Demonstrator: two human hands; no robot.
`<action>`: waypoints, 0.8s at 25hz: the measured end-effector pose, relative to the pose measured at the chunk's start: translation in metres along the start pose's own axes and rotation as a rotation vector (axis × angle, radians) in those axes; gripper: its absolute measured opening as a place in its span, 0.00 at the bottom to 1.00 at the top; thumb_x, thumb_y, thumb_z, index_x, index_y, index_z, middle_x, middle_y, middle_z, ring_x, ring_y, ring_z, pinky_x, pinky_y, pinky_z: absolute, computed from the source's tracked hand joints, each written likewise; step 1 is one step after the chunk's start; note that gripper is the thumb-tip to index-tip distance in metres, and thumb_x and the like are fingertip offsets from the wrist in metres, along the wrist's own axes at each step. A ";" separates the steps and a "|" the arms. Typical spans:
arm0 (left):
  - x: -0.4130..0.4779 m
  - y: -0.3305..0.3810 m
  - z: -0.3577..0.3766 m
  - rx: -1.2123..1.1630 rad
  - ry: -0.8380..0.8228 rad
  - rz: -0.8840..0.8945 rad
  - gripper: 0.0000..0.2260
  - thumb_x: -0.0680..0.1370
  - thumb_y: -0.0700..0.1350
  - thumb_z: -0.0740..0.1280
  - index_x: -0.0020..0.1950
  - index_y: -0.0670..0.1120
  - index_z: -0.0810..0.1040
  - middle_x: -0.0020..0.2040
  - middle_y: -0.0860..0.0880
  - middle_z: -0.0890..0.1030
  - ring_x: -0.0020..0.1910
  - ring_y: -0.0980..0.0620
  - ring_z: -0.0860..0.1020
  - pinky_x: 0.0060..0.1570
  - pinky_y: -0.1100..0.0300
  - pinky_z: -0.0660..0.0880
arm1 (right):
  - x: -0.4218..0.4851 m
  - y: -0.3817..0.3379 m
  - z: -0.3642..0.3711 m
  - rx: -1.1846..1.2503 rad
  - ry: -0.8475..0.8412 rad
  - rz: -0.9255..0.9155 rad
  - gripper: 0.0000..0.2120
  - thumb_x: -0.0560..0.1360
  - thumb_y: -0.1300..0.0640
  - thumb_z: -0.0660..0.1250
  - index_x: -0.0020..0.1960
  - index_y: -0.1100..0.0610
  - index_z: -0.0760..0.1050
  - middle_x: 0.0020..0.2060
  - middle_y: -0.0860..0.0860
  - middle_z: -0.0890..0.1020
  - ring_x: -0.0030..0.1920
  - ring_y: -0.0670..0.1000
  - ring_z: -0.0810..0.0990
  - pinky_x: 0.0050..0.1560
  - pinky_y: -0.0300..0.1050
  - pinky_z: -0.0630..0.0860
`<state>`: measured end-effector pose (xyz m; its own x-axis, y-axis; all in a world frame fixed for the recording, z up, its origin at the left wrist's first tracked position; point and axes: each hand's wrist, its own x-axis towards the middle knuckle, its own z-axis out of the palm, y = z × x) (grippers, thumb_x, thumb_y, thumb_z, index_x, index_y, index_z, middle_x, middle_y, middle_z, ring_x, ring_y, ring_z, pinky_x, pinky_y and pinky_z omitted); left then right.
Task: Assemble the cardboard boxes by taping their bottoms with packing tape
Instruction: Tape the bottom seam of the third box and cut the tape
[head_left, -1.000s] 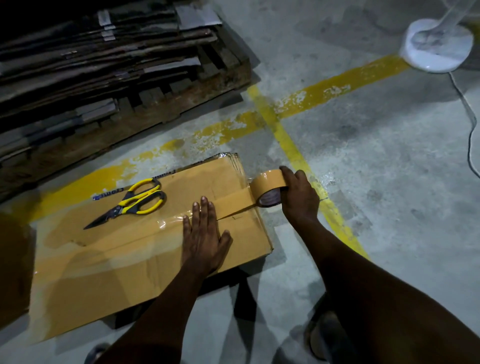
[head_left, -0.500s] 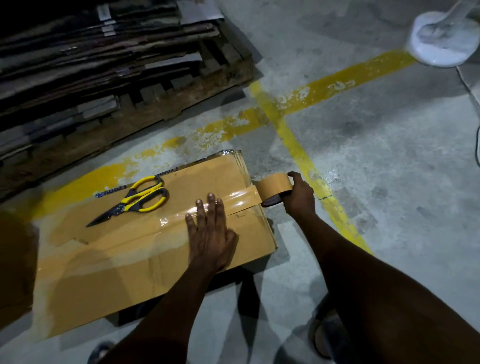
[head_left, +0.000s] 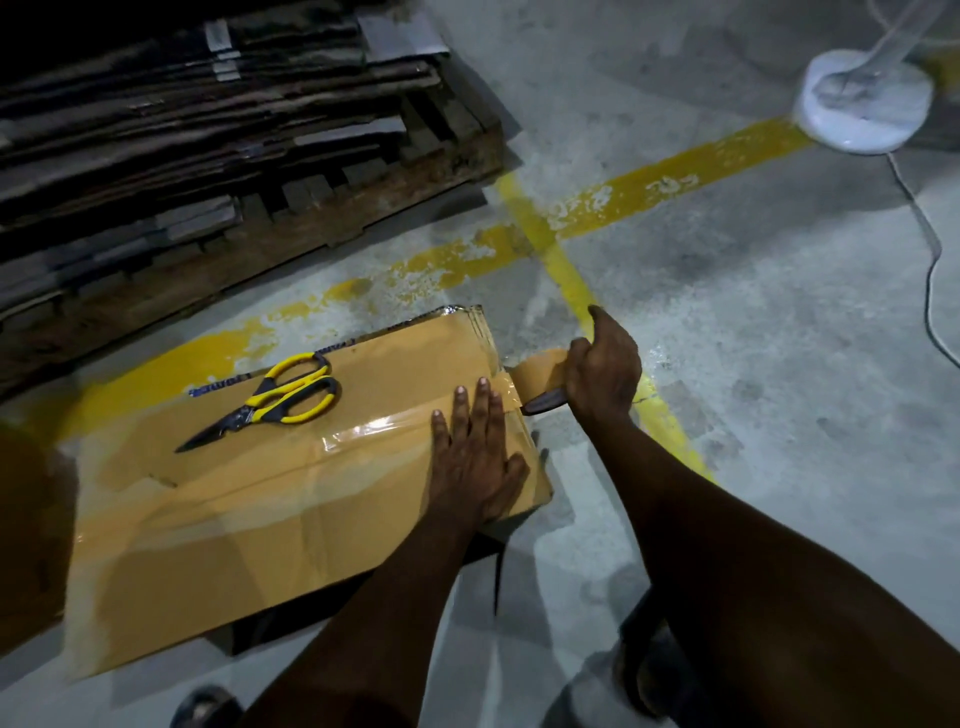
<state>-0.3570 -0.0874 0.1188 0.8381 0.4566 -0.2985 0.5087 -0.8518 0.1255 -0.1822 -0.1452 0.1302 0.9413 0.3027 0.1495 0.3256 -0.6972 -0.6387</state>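
Your left hand (head_left: 475, 457) lies flat on the cardboard box (head_left: 249, 530), fingers straight and close together, pressing the tape strip (head_left: 363, 430) onto the centre seam. Over the last second it has slid along the seam, and your fingertips now sit just short of the box's end edge. That leaves the strip behind your palm laid down and smoothed.

Your right hand (head_left: 602, 374) grips the tape roll (head_left: 540, 366), fingers curled over its top and thumb raised. The roll sits just past your left fingertips, off the end of the box. A second ago that hand held the roll from behind. Now it has come over the top, and the roll looks tipped lower against the end, though the dim light makes the angle hard to judge. The strip runs unbroken from under your left fingers to the roll.

For the task, this reads as the seam run finishing. What remains is to carry the tape over the end wall, press it there and cut it.

The scissors (head_left: 275, 400) lie closed on the box, beyond the strip and well to the left of your left fingers, so either hand would have to let go to fetch them. More flattened cardboard (head_left: 208, 130) waits on the pallet (head_left: 363, 208) beyond.
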 end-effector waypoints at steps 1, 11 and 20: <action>-0.005 -0.008 -0.001 -0.006 -0.008 0.016 0.37 0.74 0.61 0.42 0.79 0.44 0.39 0.78 0.45 0.35 0.77 0.42 0.35 0.73 0.39 0.43 | -0.001 -0.015 0.008 -0.048 -0.015 -0.098 0.24 0.75 0.55 0.56 0.68 0.60 0.73 0.62 0.59 0.79 0.62 0.62 0.76 0.61 0.58 0.71; -0.159 -0.250 0.006 0.031 -0.093 -0.406 0.35 0.76 0.61 0.38 0.79 0.44 0.40 0.79 0.44 0.37 0.77 0.39 0.41 0.73 0.39 0.49 | -0.123 -0.180 0.115 -0.461 -0.789 -0.854 0.26 0.82 0.52 0.55 0.79 0.50 0.55 0.80 0.53 0.50 0.78 0.60 0.52 0.69 0.64 0.63; -0.169 -0.261 -0.005 -0.058 -0.084 -0.522 0.33 0.81 0.57 0.52 0.79 0.44 0.43 0.78 0.38 0.40 0.76 0.34 0.43 0.71 0.36 0.50 | -0.137 -0.180 0.075 -0.597 -0.757 -0.672 0.28 0.74 0.46 0.62 0.71 0.52 0.61 0.60 0.57 0.77 0.59 0.62 0.72 0.55 0.55 0.68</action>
<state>-0.6306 0.0588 0.1411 0.4533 0.7916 -0.4098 0.8658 -0.5003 -0.0087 -0.3770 -0.0125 0.1687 0.3372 0.8945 -0.2934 0.9161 -0.3836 -0.1169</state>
